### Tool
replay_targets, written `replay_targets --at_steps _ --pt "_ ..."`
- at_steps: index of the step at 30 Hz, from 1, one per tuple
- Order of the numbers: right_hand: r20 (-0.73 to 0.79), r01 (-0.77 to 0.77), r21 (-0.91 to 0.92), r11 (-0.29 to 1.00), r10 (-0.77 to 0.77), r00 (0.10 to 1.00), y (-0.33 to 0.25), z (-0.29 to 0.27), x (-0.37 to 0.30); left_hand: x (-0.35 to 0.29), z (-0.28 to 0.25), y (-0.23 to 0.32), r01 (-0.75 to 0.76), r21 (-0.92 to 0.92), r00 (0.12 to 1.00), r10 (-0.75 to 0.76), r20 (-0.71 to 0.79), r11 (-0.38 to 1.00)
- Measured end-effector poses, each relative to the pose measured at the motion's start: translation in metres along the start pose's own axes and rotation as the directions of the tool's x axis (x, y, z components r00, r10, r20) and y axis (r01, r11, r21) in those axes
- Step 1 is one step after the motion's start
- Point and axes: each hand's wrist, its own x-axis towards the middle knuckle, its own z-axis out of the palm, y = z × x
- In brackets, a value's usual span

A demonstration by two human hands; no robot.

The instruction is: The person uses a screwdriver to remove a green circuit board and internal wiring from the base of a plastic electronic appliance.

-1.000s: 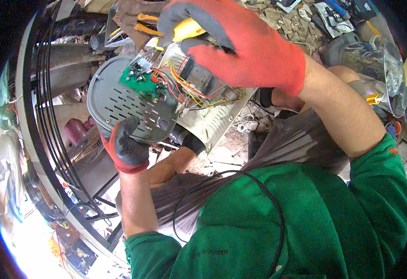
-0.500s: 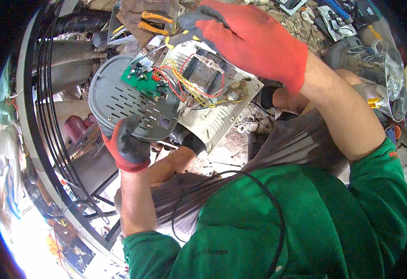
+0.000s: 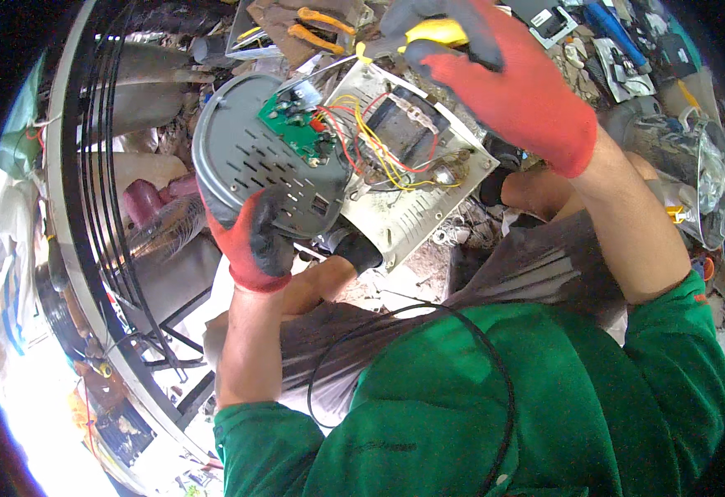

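My left hand (image 3: pixel 256 242), in a red and dark grey glove, grips the near left rim of a grey rounded plastic cover (image 3: pixel 242 178) full of slots. A green circuit board (image 3: pixel 286 131) sits on that cover. Red and yellow wires (image 3: pixel 368 137) run from the board to a cream vented housing (image 3: pixel 408 211), which carries a dark, block-shaped transformer (image 3: pixel 395 131). Gloved alike, my right hand (image 3: pixel 515 87) is closed around the yellow and dark handle of a screwdriver (image 3: pixel 437 33). Its thin shaft reaches left toward the board; whether the tip touches is unclear.
Orange-handled pliers (image 3: pixel 321 31) lie on a brown sheet at the far side. A metal frame with black bars (image 3: pixel 101 207) stands to the left. A clear plastic container (image 3: pixel 702 166) is at the right. Rubble and scrap parts (image 3: pixel 615 66) cover the far right ground.
The cover, board and housing have shifted right in the picture, along with both hands. More of the screwdriver's yellow handle now shows, and its shaft still points at the board.
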Motion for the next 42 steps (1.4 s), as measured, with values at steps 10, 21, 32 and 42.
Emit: replay_targets --at_steps 10,21,32,42 --pt "-0.062 0.046 0.085 0.995 -0.041 0.997 0.021 0.007 0.002 0.001 -0.009 -0.011 -0.150 0.257 0.988 0.138 0.063 0.955" --pt "0.088 -0.098 0.072 0.993 0.092 0.992 0.018 -0.011 -0.005 0.000 0.007 0.001 -0.019 0.050 0.999 0.017 0.045 0.999" --pt "0.069 0.028 -0.038 0.999 -0.025 0.997 0.001 -0.011 0.007 0.002 0.009 0.007 0.019 0.096 0.999 -0.021 0.026 0.995" --pt "0.101 -0.268 -0.041 0.963 0.271 0.957 0.000 -0.009 0.002 0.006 -0.002 -0.003 0.017 0.042 1.000 -0.017 0.022 0.999"
